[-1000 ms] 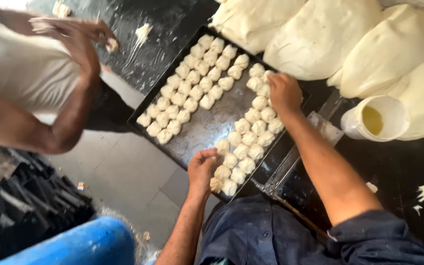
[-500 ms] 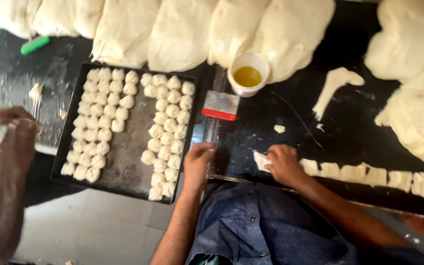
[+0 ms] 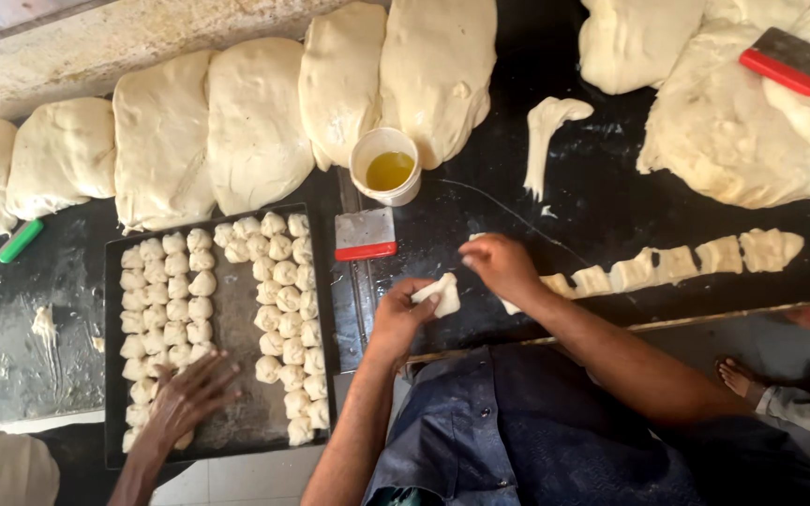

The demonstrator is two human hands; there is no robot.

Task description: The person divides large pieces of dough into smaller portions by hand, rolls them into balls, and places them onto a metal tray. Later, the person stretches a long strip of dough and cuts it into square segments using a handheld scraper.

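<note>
My left hand [image 3: 403, 316] holds a small square dough piece [image 3: 442, 293] just above the black worktop. My right hand [image 3: 502, 267] rests at the left end of a row of cut dough squares [image 3: 672, 264], fingers curled over a piece. Left of my hands lies a black baking tray [image 3: 236, 323] with two blocks of small dough balls [image 3: 283, 309]. A co-worker's hand [image 3: 185, 398] presses on the tray's near left corner.
Several big dough mounds [image 3: 255, 122] line the far edge. A white cup of yellow oil [image 3: 386, 167] and a red-handled scraper [image 3: 365, 234] sit beside the tray. Another scraper [image 3: 789, 61] lies on dough at far right. A green marker [image 3: 21, 240] is at left, a bare foot [image 3: 741, 377] at lower right.
My left hand left the tray's edge and now holds a dough piece taken from the row. The co-worker's hand came onto the tray. The view shifted right.
</note>
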